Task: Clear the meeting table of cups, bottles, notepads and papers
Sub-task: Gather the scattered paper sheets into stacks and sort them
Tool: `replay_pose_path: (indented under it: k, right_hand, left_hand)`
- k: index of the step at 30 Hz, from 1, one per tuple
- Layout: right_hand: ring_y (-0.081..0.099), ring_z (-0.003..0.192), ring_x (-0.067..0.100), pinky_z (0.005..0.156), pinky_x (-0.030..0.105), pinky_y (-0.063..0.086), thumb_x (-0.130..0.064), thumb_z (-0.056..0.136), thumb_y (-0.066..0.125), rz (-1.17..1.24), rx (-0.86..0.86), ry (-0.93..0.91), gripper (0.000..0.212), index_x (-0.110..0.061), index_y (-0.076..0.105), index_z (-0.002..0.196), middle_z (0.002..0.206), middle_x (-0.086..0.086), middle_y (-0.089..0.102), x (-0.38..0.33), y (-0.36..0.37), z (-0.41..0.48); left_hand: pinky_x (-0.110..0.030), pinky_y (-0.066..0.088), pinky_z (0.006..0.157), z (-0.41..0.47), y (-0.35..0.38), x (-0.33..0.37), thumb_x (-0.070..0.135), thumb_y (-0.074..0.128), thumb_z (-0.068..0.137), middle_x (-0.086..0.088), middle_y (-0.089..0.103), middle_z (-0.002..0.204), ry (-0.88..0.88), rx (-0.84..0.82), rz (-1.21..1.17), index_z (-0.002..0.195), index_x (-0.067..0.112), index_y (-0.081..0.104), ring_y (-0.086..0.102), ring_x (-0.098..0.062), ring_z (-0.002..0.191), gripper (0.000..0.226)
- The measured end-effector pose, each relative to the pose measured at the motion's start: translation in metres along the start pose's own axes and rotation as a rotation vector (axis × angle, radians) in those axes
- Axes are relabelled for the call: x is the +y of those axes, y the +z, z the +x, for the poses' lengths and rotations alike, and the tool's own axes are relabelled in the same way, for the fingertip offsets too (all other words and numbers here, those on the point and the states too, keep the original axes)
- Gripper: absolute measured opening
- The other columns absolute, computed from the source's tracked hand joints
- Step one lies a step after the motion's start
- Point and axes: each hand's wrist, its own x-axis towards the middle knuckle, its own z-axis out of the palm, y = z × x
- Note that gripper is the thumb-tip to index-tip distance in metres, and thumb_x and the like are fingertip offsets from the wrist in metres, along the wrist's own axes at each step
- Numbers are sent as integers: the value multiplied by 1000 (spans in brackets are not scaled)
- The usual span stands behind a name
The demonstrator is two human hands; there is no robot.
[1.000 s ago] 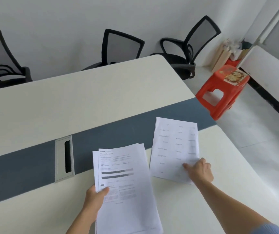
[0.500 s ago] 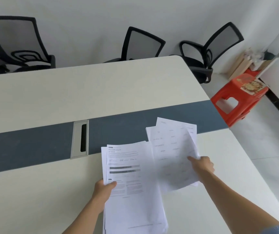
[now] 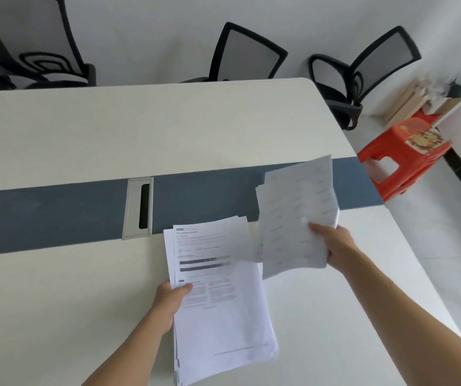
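Two lots of paper were in hand over the bench (image 3: 140,129). The stack (image 3: 218,316) was gripped at its left edge by the left hand (image 3: 169,298), thumb on top. A few sheets (image 3: 293,218), raised & tilted, were pinched by the right hand (image 3: 332,243) fingers, just right of the stack. Cable slot (image 3: 138,207) lay beyond; red stool (image 3: 402,160) on the floor, far right.

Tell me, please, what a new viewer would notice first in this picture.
The thick stack of white printed papers, gripped by the left hand, fills the near centre. The right hand holds loose white sheets beside it. A bright red plastic stool stands on the floor at right.
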Motion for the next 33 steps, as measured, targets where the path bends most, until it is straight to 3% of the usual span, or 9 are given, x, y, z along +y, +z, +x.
replay_pose_path:
  k: [5,10,13,17,20,22,24,26,33]
  right_hand:
    - [72,92,34,77,43,58,-16,82,76,10,-323,135,30,-4,68,108,103,16,75,28,-3,-47]
    - [74,82,34,72,43,60,-10,77,81,-188,-237,245,36,7,69,105,92,19,76,112,22,-60]
    - [73,85,30,78,40,60,-18,81,79,-326,-222,215,33,2,69,105,92,12,77,141,33,-65]
    - [72,81,21,75,36,60,-36,78,78,-715,-318,89,31,-11,72,96,89,1,75,150,40,-69]
    - [70,76,20,72,38,60,-51,74,69,-1051,-346,29,37,-21,69,95,87,-4,72,147,39,-71]
    - [67,80,18,71,33,56,-58,77,66,-1193,-296,1,39,-24,63,96,89,-6,69,141,33,-71]
    - [65,79,15,68,29,51,-61,76,69,-1117,-214,-11,44,-24,60,98,87,-5,69,135,23,-72]
    - [66,76,14,69,29,51,-56,75,75,-786,-191,48,52,-18,62,109,88,0,71,130,15,-73]
    - [64,116,29,96,50,51,-58,72,75,-94,-590,399,64,-26,60,125,127,9,66,132,2,-101]
  left_hand:
    - [-42,55,86,4,-2,3,21,67,90,-16,72,106,-58,-20,-76,107,5,68,69,-31,90,23]
    - [-48,47,101,11,-8,0,78,43,81,-6,68,121,-155,-105,-162,125,23,62,64,-29,110,73]
    - [-50,40,108,18,-12,-7,90,51,61,1,59,135,-175,-144,-177,134,34,54,55,-25,125,92]
    - [-44,44,104,1,-4,1,55,77,71,2,63,125,-102,-114,-119,125,19,60,56,-25,121,67]
    - [-38,52,83,-14,5,1,10,72,84,-6,70,102,-28,-131,-67,112,9,63,65,-30,100,30]
    - [-43,54,84,-18,8,1,-5,66,85,-11,70,106,-15,-167,-56,116,7,61,66,-31,98,34]
    - [-46,53,88,-23,6,2,-8,66,83,-12,69,111,-17,-215,-68,121,7,58,65,-32,103,42]
    - [-44,55,84,-29,3,4,-9,68,81,-13,69,113,-30,-291,-96,124,8,57,66,-32,103,48]
    - [-44,55,86,-56,4,16,-2,71,71,-19,66,122,56,-783,-78,125,5,61,66,-34,105,56]
